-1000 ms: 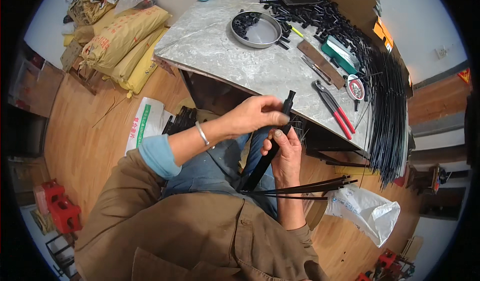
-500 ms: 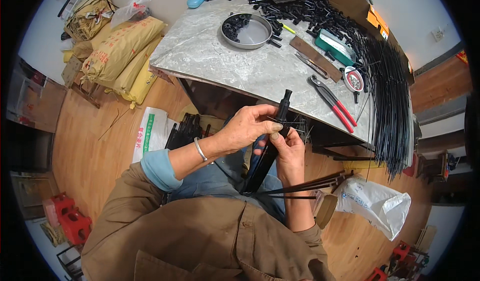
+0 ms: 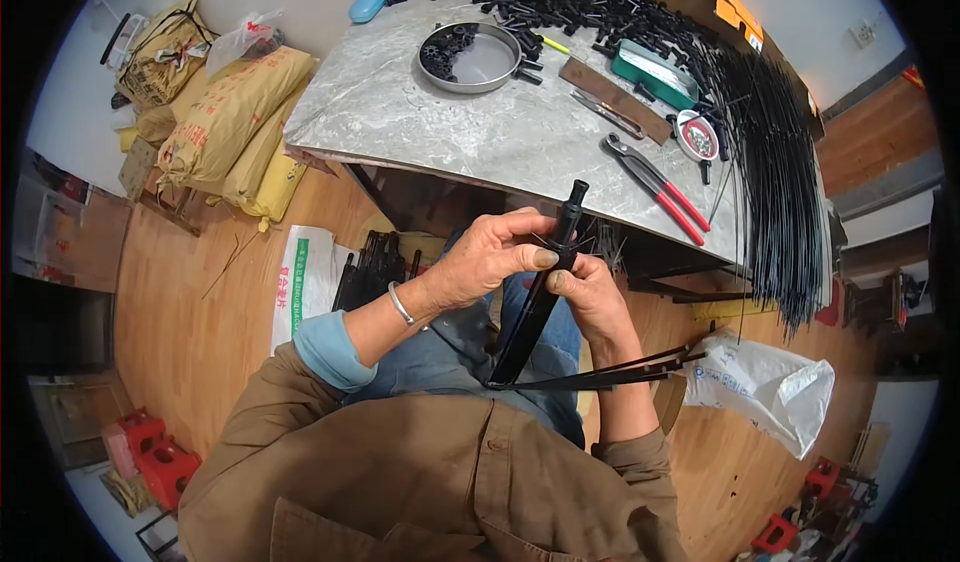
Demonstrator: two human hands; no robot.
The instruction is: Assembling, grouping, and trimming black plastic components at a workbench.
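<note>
A black umbrella frame (image 3: 528,324) leans upward between my legs, its narrow stepped tip at the top, close to the table edge. My left hand (image 3: 490,260) pinches it just below the tip, thumb across the collar. On the other side, my right hand (image 3: 602,307) is closed around the collar, thumb near the left thumb. Thin dark pieces poke out by the fingers, too small to make out. From the frame's lower end several thin black ribs (image 3: 620,374) spread out to the right, over my right forearm.
The grey table (image 3: 370,92) bears a round metal tray (image 3: 470,86) of black parts, red-handled pliers (image 3: 655,190), a green box (image 3: 655,74), a small dish (image 3: 697,136), heaped black parts and bundled black rods (image 3: 775,182). Sacks (image 3: 225,127) stand left; a white bag (image 3: 770,387) lies right.
The view has shifted slightly, so the table sits further left. My right hand and forearm have moved a little to the right, and fewer thin pieces show beside its fingers.
</note>
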